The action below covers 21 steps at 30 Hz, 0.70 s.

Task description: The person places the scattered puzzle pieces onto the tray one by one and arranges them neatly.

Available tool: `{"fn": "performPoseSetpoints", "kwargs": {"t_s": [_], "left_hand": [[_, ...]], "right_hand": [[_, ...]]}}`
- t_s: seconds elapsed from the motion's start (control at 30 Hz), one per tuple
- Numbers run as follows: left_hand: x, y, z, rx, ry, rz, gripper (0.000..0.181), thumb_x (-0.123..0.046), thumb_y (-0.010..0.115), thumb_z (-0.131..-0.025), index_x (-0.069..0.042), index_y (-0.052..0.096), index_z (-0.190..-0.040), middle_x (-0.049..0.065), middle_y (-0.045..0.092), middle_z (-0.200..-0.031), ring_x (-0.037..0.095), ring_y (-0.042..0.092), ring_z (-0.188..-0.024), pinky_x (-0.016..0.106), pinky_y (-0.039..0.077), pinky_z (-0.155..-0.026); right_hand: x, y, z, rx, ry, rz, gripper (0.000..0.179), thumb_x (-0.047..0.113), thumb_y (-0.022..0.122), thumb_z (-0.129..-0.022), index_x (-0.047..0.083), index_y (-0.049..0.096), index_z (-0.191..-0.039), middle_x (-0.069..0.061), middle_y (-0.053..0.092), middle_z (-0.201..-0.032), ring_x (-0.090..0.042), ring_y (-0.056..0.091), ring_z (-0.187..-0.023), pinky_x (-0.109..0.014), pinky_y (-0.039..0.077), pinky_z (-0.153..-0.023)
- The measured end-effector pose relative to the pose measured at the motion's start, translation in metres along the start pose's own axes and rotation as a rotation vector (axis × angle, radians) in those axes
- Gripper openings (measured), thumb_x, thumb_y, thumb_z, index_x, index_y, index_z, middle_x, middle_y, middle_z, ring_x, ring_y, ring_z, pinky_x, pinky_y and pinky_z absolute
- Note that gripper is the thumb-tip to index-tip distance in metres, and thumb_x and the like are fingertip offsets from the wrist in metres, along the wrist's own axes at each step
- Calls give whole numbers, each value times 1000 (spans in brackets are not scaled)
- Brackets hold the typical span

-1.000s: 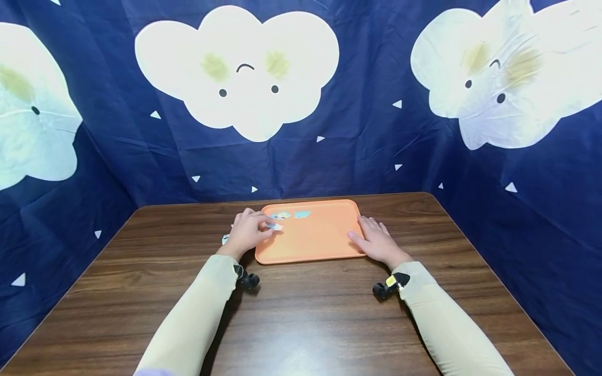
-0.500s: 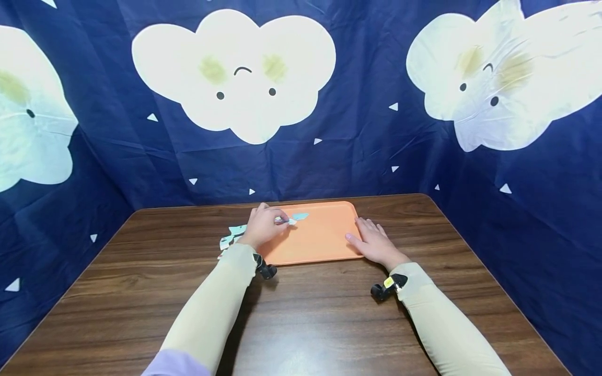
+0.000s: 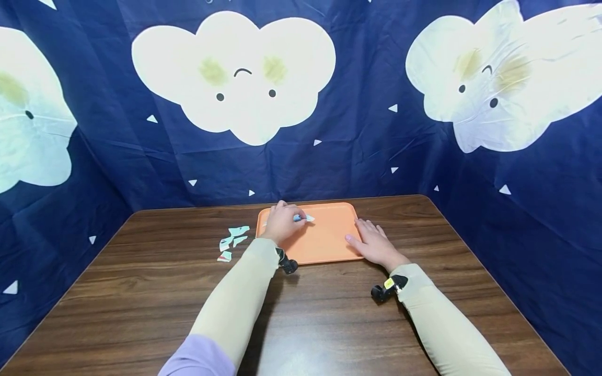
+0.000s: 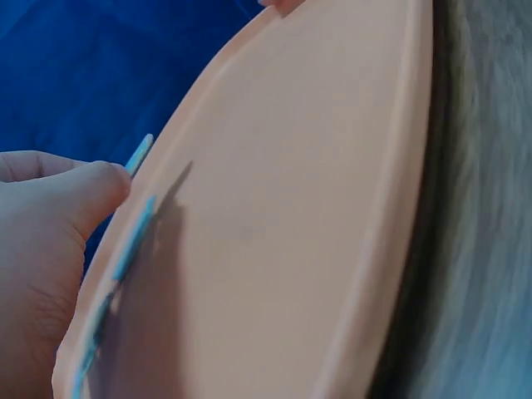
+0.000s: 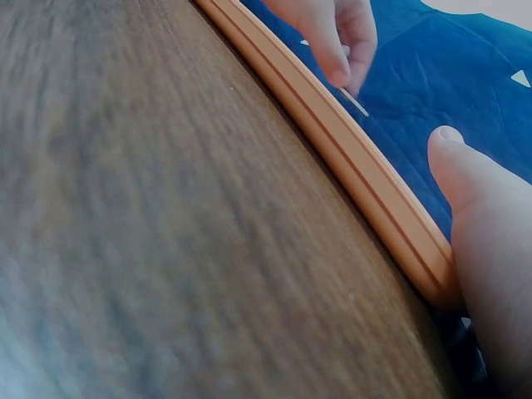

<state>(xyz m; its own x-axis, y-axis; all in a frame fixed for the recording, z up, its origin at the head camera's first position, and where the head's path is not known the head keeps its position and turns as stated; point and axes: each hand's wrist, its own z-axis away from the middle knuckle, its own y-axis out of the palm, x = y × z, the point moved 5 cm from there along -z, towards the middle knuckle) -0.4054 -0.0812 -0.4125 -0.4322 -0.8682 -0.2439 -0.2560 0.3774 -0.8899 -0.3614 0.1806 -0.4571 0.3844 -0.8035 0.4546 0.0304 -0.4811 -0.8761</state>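
Note:
My left hand (image 3: 282, 223) pinches a thin, light-blue puzzle piece (image 3: 310, 218) between thumb and fingers, over the far part of an orange tray (image 3: 329, 241). In the left wrist view the held piece (image 4: 141, 153) sticks out past the thumb. Just below it, another blue puzzle piece (image 4: 134, 239) lies on the tray, with a darker piece (image 4: 97, 331) beside it. In the head view my left hand mostly hides these. At the tray's right edge rests my right hand (image 3: 376, 243), fingers straight and thumb over the rim.
Several irregular pale-blue pieces (image 3: 239, 231) lie on the wooden table (image 3: 155, 271) to the left of the tray. One of them, nearest me, has a red mark (image 3: 224, 256). A dark blue cloth (image 3: 291, 167) with clouds hangs behind the table.
My left hand has moved right across the tray with the puzzle piece, uncovering the loose pieces on the table at left. The right hand stays at the tray's right edge.

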Motion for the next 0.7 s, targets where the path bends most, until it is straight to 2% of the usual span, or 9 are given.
{"fn": "performPoseSetpoints", "kwargs": {"t_s": [0.17,0.27,0.43,0.7], "left_hand": [[-15,11,-7,-11,-6,21,6,-31,73,-93,-26,77,-94,-9,74,-102,21,46,-94,42,36,-86],[-22,17,-9,3,-12,-10,6,-32,74,-93,-26,76,-94,-11,74,-101,20,45,-91,40,36,-83],[-24,29,-10,10,-14,-75,8,-33,74,-91,-26,77,-92,-12,74,-101,19,47,-91,39,37,-81],[-20,35,-13,23,-46,-77,8,-29,71,-94,-25,77,-93,-10,74,-101,20,46,-91,39,37,-86]], "right_hand": [[-2,1,-1,3,7,3,82,58,40,-103,-2,27,-157,-23,29,-162,-41,19,-151,-59,8,-120],[-2,2,-1,12,8,2,83,59,39,-103,-2,27,-157,-23,28,-162,-41,19,-151,-60,8,-120],[-3,2,0,19,18,0,83,60,40,-103,-2,27,-158,-23,27,-162,-41,19,-152,-59,8,-120],[-2,1,-1,18,16,2,83,58,40,-103,-2,26,-158,-22,27,-162,-40,18,-152,-59,8,-120]]}}
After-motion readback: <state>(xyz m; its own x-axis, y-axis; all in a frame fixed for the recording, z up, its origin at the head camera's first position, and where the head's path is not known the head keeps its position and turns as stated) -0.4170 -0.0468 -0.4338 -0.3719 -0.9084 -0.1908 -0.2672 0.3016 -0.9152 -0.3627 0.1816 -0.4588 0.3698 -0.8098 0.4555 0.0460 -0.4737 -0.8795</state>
